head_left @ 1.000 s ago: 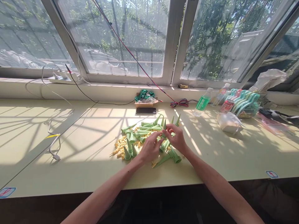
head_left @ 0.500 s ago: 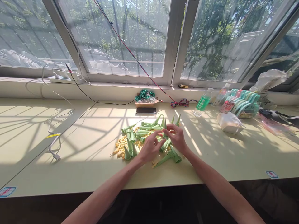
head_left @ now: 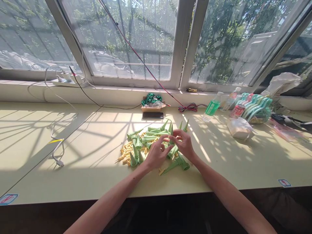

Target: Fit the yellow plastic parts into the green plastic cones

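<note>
A green cone-shaped plastic spike (head_left: 171, 129) stands point up between my two hands, over a pile of similar pieces. My right hand (head_left: 185, 145) pinches its lower part from the right. From the left, the thumb and forefinger of my left hand (head_left: 157, 154) close on its base, which the fingers mostly hide. Around the hands lie several green spikes (head_left: 153, 138), some flat and some upright. A heap of small yellow plastic pieces (head_left: 126, 152) is left of my left hand. Below my right hand lies a green spike with a collar (head_left: 179, 162).
Behind the pile are a black phone (head_left: 152, 115) and a small cardboard box (head_left: 152, 109) with green material. Toward the right stand a green-labelled bottle (head_left: 212, 107), a can (head_left: 237, 111), a white tissue pack (head_left: 240, 128) and teal hangers (head_left: 258, 109). A white cable (head_left: 58, 152) lies left.
The spike between my hands has shifted very slightly left and down. Both hands keep nearly the same position and grip.
</note>
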`<state>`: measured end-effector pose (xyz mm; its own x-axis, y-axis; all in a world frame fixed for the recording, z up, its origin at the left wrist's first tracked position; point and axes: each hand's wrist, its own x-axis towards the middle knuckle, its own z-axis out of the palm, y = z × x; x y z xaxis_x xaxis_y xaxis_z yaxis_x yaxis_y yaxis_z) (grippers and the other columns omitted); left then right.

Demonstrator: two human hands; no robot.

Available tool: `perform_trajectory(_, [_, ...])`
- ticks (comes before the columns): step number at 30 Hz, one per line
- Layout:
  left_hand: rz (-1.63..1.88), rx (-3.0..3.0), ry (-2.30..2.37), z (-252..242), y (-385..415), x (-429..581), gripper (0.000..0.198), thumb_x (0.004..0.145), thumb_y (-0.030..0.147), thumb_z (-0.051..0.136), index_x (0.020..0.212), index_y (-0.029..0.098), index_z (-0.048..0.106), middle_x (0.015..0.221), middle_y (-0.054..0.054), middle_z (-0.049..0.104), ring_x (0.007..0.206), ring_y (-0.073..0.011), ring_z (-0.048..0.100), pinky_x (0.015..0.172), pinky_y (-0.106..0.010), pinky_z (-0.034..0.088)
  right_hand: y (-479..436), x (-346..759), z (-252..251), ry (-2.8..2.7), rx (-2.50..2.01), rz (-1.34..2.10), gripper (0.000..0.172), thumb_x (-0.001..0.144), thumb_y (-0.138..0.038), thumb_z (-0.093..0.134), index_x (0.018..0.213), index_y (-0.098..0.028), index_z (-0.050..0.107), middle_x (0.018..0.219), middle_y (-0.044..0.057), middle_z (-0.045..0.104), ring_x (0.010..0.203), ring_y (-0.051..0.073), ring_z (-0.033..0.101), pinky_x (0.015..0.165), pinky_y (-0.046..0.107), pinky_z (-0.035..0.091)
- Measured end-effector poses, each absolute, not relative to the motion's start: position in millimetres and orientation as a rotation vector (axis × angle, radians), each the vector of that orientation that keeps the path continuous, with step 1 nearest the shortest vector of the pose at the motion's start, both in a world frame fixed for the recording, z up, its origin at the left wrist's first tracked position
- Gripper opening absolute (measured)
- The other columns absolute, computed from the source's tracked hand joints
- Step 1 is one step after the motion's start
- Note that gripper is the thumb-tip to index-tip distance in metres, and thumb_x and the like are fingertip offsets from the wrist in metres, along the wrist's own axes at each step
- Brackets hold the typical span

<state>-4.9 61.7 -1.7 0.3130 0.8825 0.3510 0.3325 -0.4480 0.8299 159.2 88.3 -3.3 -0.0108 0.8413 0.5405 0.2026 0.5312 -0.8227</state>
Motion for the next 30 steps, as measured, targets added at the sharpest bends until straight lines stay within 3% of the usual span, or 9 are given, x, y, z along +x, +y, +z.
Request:
perform_trajectory(7, [1.106,1.894,1.056,-3,61,-5,0.038,0.093,0.037,0.056,0.128,0.023,0.047,0.11,-0.008,0.062,0.05,-0.0035,0.049,0.045,-0.018,0.042,86,159,-2,-1.611,-0.883,0.607,0.023,0.088,-0.042,0.066,0.095,-0.02,0.067,0.086,0.005,0.071,0.079,0.018,0.068,0.063,0.029,0.055])
perform_trajectory(13, [1.243,1.774,1.134,0,64,-5,0.03,0.092,0.035,0.057,0.119,0.02,0.054,0.109,-0.007,0.061,0.049,-0.0027,0.047,0.043,-0.017,0.04,92,164,1,-1.618,-1.026,0.455,0.02,0.094,-0.037,0.057,0.096,-0.02,0.068,0.086,0.005,0.073,0.078,0.018,0.069,0.061,0.028,0.053])
perform_trajectory(17, [1.323,1.685,1.122,2,66,-6,0.027,0.093,0.037,0.058,0.113,0.019,0.056,0.106,-0.007,0.061,0.049,-0.0032,0.047,0.039,-0.017,0.034,101,171,-3,-1.766,-1.075,0.363,0.014,0.091,-0.028,0.059,0.086,-0.019,0.069,0.083,0.005,0.072,0.067,0.016,0.062,0.06,0.029,0.05])
perform_trajectory(22, [1.36,1.634,1.139,2,67,-7,0.033,0.092,0.043,0.059,0.115,0.02,0.054,0.106,-0.007,0.061,0.049,-0.0041,0.049,0.038,-0.016,0.033,104,173,-9,-1.991,-1.05,0.312,0.012,0.085,-0.016,0.061,0.086,-0.02,0.073,0.083,0.005,0.07,0.08,0.02,0.061,0.075,0.034,0.051])
perform_trajectory(30, [1.359,1.633,1.121,4,65,-6,0.03,0.092,0.042,0.059,0.113,0.021,0.054,0.107,-0.007,0.061,0.048,-0.003,0.048,0.038,-0.016,0.034,99,172,-9,-2.218,-1.002,0.296,0.016,0.086,-0.013,0.061,0.078,-0.02,0.073,0.08,0.005,0.063,0.079,0.019,0.056,0.072,0.033,0.048])
